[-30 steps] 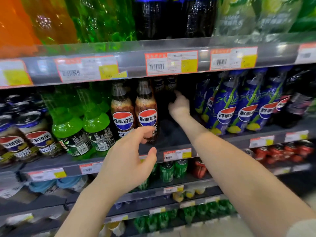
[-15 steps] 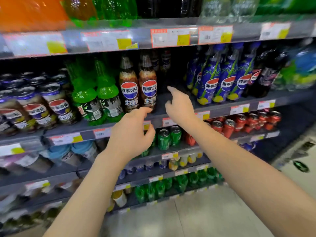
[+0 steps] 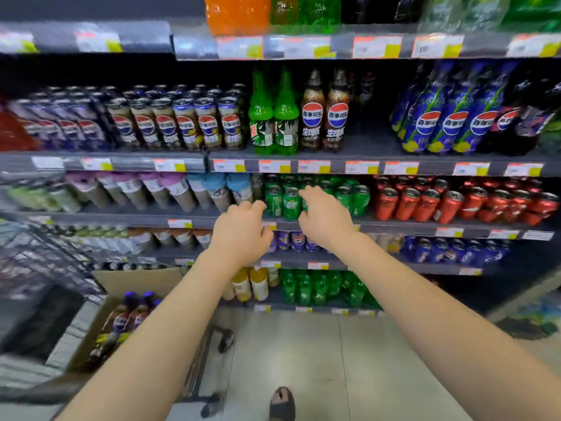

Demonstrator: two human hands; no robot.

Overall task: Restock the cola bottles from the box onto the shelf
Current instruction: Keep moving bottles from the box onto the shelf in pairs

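Cola bottles point(image 3: 127, 320) are seen standing in an opened cardboard box point(image 3: 142, 279) at the lower left, close beside the person. The box appears to be carried on a wheeled trolley point(image 3: 226, 341), though that corner is blurred. Both forearms are stretched forward over the floor. The left hand point(image 3: 243, 232) is held before the lower shelves with its fingers loosely curled and nothing in them. The right hand point(image 3: 326, 217), just beside it, is held with fingers relaxed and slightly bent, and nothing is gripped by it either. No stock is touched by either hand; the green cans point(image 3: 291, 202) lie behind them. Farther off and higher, on the shelf point(image 3: 373, 147), two brown-labelled bottles point(image 3: 326, 117) are stood upright at the front edge, just beside the green bottles point(image 3: 273, 117) on their left. A bare stretch is left between them and the blue-labelled bottles point(image 3: 449, 123) on the right, and a few dark bottles can be made out at the back of that gap. The step in hand is judged to be the turn between placements, with a fresh bottle to be fetched. For the next move, a reach down and left into the box is called for. A bottle should be gripped firmly round its body or neck, lifted clear of its neighbours and kept upright. It can then be set into the bare gap with its label turned outward.
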